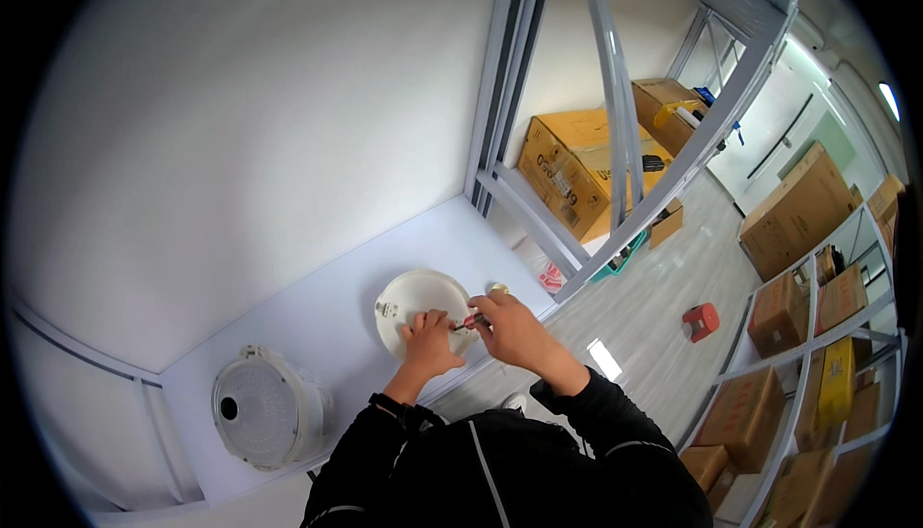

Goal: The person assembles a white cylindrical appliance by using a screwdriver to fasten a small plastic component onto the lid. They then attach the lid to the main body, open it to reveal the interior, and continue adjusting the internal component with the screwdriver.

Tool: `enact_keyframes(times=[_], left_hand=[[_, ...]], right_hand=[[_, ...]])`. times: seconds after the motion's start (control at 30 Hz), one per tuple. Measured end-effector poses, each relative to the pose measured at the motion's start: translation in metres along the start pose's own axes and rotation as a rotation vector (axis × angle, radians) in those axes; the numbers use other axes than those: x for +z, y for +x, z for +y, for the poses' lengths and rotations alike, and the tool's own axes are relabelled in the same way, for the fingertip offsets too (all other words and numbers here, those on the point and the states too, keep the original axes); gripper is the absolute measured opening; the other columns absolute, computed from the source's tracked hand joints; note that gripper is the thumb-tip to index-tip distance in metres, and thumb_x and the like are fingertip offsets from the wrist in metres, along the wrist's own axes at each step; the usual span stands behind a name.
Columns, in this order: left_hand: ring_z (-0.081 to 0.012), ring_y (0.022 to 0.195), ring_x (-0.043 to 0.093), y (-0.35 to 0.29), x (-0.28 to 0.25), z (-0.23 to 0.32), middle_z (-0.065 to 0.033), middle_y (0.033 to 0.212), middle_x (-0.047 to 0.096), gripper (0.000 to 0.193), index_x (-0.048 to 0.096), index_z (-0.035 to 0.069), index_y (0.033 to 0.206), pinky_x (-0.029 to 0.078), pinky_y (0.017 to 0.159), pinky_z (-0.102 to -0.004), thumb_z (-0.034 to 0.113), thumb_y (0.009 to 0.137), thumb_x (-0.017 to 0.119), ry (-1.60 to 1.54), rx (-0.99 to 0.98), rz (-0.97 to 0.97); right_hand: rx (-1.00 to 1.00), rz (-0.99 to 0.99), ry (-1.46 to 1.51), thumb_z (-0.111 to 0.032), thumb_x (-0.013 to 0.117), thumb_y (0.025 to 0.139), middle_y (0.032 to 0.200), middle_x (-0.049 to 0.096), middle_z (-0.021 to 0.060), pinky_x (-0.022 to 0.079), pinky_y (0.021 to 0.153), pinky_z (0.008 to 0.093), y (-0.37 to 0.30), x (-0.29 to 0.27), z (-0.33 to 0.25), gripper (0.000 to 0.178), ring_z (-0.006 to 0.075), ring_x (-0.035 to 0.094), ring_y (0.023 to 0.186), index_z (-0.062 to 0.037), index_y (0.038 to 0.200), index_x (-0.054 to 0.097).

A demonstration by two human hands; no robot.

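A round white shallow cover (419,289) lies on the pale bench close in front of me. My left hand (429,345) rests on its near right part, fingers apart and touching its surface. Above the cover's right side, my right hand (511,331) grips a screwdriver with a red handle (474,321). Its shaft points left, toward my left fingertips; whether the tip touches a screw is too small to tell. Small metal fittings (386,310) show at the cover's left rim. Just past my right hand sits a small yellowish object (499,289), partly hidden.
To the left on the bench (332,336) stands a white round housing (269,408) with a dark hole. A grey metal frame (524,206) rises at the bench's right end. Beyond are cardboard boxes (567,177), a red object (701,321) on the floor and loaded shelving (812,336).
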State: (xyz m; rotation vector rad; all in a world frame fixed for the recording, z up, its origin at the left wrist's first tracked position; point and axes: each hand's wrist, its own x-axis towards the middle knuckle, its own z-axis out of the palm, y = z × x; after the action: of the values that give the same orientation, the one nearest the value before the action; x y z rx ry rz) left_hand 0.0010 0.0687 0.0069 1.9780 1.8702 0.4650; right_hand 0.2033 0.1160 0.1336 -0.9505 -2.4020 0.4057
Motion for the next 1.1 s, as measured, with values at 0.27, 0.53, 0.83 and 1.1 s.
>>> enact_keyframes(times=[0.27, 0.53, 0.83, 1.1], left_hand=[[-0.0294, 0.141, 0.042, 0.003, -0.010, 0.004, -0.0029, 0.151, 0.056, 0.065, 0.078, 0.015, 0.116, 0.028, 0.109, -0.0559, 0.056, 0.068, 0.091, -0.034, -0.021, -0.006], [-0.0264, 0.137, 0.045, 0.007, 0.009, -0.009, 0.0020, 0.148, 0.059, 0.030, 0.080, 0.016, 0.108, 0.028, 0.107, -0.0560, 0.038, 0.087, 0.082, -0.040, -0.013, 0.091], [-0.0253, 0.132, 0.048, 0.010, 0.020, -0.010, 0.0042, 0.140, 0.060, 0.018, 0.079, 0.019, 0.103, 0.031, 0.104, -0.0547, 0.027, 0.086, 0.081, 0.012, 0.008, 0.176], [-0.0244, 0.116, 0.062, 0.016, 0.030, -0.016, 0.0056, 0.124, 0.067, 0.014, 0.076, 0.020, 0.100, 0.036, 0.097, -0.0506, 0.024, 0.087, 0.080, 0.064, 0.100, 0.264]], right_hand=[[0.430, -0.354, -0.161, -0.007, 0.077, 0.085, 0.113, 0.069, 0.0220, 0.059, 0.080, 0.0503, 0.011, -0.018, -0.032, 0.049, 0.0428, 0.070, 0.100, -0.0016, 0.130, 0.060], [0.155, -0.059, -0.144, -0.019, 0.080, 0.090, 0.112, 0.066, 0.0250, 0.059, 0.070, 0.0484, 0.000, -0.015, -0.033, 0.045, 0.0438, 0.073, 0.082, -0.0023, 0.127, 0.060], [-0.144, 0.074, 0.037, -0.033, 0.082, 0.094, 0.099, 0.071, 0.0234, 0.059, 0.074, 0.0508, 0.006, -0.012, -0.007, 0.050, 0.0447, 0.073, 0.085, -0.0026, 0.129, 0.064], [0.196, -0.105, 0.003, -0.029, 0.082, 0.096, 0.099, 0.073, 0.0201, 0.058, 0.077, 0.0497, -0.002, -0.010, -0.014, 0.042, 0.0430, 0.073, 0.087, -0.0043, 0.126, 0.068]])
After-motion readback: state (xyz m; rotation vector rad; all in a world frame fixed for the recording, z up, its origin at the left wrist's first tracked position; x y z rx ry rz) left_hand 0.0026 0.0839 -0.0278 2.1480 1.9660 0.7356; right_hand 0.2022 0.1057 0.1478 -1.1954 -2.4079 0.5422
